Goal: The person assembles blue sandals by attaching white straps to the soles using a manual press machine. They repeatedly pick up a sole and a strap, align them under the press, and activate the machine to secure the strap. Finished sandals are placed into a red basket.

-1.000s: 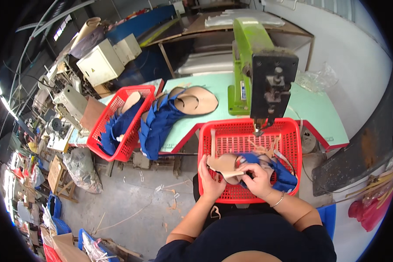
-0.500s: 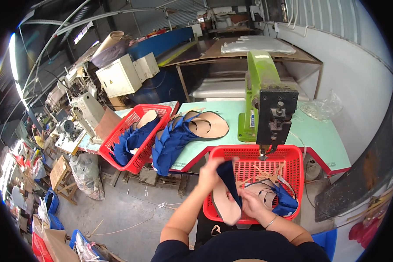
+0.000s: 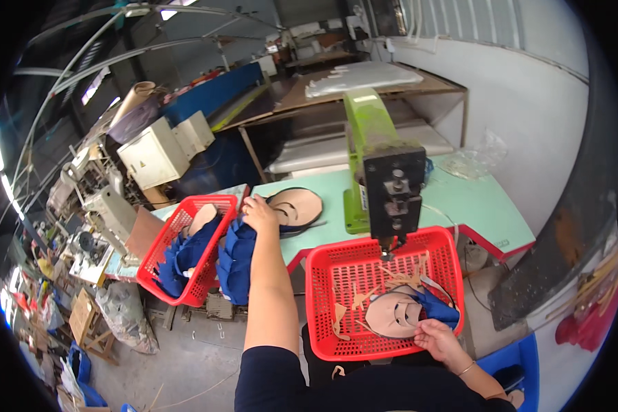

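Observation:
My left hand (image 3: 259,213) reaches to the table and rests on a pile of shoe pieces, its fingers stretched over them. The pile has beige sole-shaped pieces with dark edges (image 3: 302,207) and blue fabric parts (image 3: 235,264). My right hand (image 3: 438,340) is at the near side of the right red basket (image 3: 319,302), its fingers curled together. Whether anything is in them is hidden. Beside its fingertips a beige sole-shaped piece with slots (image 3: 389,317) lies in the basket, with blue fabric (image 3: 438,309) next to it.
A green machine with a black head (image 3: 393,192) stands over the right basket. Beige strips (image 3: 360,296) lie in that basket. Another red basket (image 3: 154,264) at left holds blue and beige pieces. The mint-green table (image 3: 484,202) has a red edge. A blue bin (image 3: 522,367) sits at lower right.
Earlier both hands held a beige and blue shoe piece over the right basket. Now the left hand has gone left to the pile, while the right has lowered in the basket. The view has shifted.

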`<act>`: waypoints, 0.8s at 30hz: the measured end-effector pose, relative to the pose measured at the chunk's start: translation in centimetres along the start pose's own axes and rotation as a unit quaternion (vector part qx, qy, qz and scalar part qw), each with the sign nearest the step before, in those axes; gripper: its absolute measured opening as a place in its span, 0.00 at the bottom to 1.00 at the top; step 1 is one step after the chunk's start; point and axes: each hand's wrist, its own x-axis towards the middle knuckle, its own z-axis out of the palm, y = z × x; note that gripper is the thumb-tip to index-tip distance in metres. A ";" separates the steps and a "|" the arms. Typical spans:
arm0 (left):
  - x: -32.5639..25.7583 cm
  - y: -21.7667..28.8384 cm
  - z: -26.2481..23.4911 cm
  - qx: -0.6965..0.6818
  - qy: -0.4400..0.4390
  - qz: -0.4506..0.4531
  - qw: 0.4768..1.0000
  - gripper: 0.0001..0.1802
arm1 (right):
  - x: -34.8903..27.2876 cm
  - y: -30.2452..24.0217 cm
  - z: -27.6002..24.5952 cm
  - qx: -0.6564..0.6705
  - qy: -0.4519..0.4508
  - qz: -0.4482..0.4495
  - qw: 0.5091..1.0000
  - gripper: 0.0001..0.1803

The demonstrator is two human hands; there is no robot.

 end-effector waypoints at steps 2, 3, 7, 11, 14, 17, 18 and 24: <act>-1.8 -0.4 0.6 -0.029 0.011 0.017 0.999 0.27 | -0.9 -0.7 -0.6 -0.031 0.018 -0.048 0.998 0.08; -3.0 -0.5 0.0 -0.050 0.100 0.041 0.993 0.28 | -1.2 -1.4 -0.7 -0.059 0.038 -0.081 0.994 0.08; -13.1 3.0 -2.7 -0.381 0.097 0.228 0.891 0.11 | 0.3 -2.5 -2.0 -0.298 0.171 -0.298 0.890 0.07; -31.8 8.3 -0.9 -0.495 -0.323 0.361 0.721 0.13 | 2.5 -3.5 -1.9 -0.563 0.193 -0.457 0.661 0.14; -37.7 12.7 -3.1 -0.608 -0.689 -0.116 0.377 0.18 | 3.7 -2.8 -0.3 -0.644 0.174 -0.458 0.587 0.20; -40.4 14.7 0.8 -0.688 -0.598 -0.170 0.373 0.16 | 5.0 -1.3 -0.4 -0.731 0.152 -0.407 0.526 0.16; -39.6 14.4 -0.2 -0.655 -0.553 -0.091 0.507 0.15 | 5.1 -1.1 -0.6 -0.763 0.156 -0.392 0.490 0.15; -32.9 7.7 -6.5 -0.758 -0.315 -0.111 0.560 0.06 | 4.9 -1.5 -1.0 -0.737 0.163 -0.379 0.536 0.13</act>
